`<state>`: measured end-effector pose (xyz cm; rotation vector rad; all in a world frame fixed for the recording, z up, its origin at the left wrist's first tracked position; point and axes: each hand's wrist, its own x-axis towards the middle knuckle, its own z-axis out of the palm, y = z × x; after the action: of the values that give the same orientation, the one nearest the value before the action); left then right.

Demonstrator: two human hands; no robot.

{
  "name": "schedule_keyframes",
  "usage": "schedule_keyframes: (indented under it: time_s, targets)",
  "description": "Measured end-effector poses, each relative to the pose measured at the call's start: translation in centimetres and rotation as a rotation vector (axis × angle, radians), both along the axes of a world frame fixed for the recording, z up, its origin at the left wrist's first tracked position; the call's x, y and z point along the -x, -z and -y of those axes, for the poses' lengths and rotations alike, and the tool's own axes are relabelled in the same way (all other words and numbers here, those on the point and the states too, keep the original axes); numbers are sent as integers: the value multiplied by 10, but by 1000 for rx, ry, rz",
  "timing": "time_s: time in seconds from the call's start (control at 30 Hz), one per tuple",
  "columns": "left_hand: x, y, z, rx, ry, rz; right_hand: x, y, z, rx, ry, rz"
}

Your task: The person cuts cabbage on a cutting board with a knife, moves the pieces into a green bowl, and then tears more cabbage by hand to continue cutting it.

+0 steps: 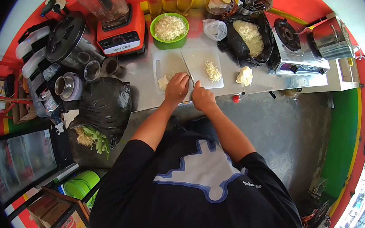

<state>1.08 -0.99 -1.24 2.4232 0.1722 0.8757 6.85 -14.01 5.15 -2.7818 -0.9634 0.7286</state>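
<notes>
My right hand [203, 98] is closed around the handle of a knife [191, 76], whose blade points away from me over the white cutting board [159, 62]. Just left of the blade, my left hand [176, 88] presses down on the board with fingers bunched; whatever lies beneath them is hidden. Beside the left hand sits a pale flat piece [162, 82], perhaps cabbage. Thin pale shreds [213, 72] are heaped on the board's right side. Off the board to the right, a crumpled pale lump [244, 76] rests on the metal counter.
Behind the board stands a green bowl [167, 44] of pale shreds, near a red blender [121, 36]. More shreds [249, 37] fill a black bag. A gas stove [300, 55] with a metal pot [332, 38] is at right. A full black bag [105, 106] sits left.
</notes>
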Motion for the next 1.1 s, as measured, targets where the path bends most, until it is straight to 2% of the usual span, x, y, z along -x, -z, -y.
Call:
schedule_keyframes:
  time_s: [0.07,0.2,0.27,0.33,0.4,0.47,0.6,0.67,0.83,1.0,1.1]
  targets:
    - [1,-3,0,-29,66,-15,-6,-5,1,23,-24,-41]
    - [4,-7,-6,-126,73,-87,3,-5,5,43,-31,-25]
    - [0,-9,-9,-88,48,-90,9,-1,6,58,-25,1]
    - [-5,-10,-12,-56,28,-259,6,0,1,51,-15,-5]
    - [-11,-13,-13,-55,18,-250,2,-2,-2,48,5,-18]
    - [-14,-20,-12,-46,-9,-398,-3,-7,-3,38,-42,-15]
    - [-13,-20,-9,50,-44,-374,8,-16,1,63,-39,-38]
    - [-13,-20,-6,127,-77,-269,12,-7,0,56,-23,-22]
    - [-12,-18,-9,82,-52,-268,3,0,-6,-21,-17,2]
    - [-11,-11,-10,44,-64,-283,10,-7,0,-2,-13,-9]
    - [-11,-12,-10,56,-64,-197,14,-5,2,45,-24,-3]
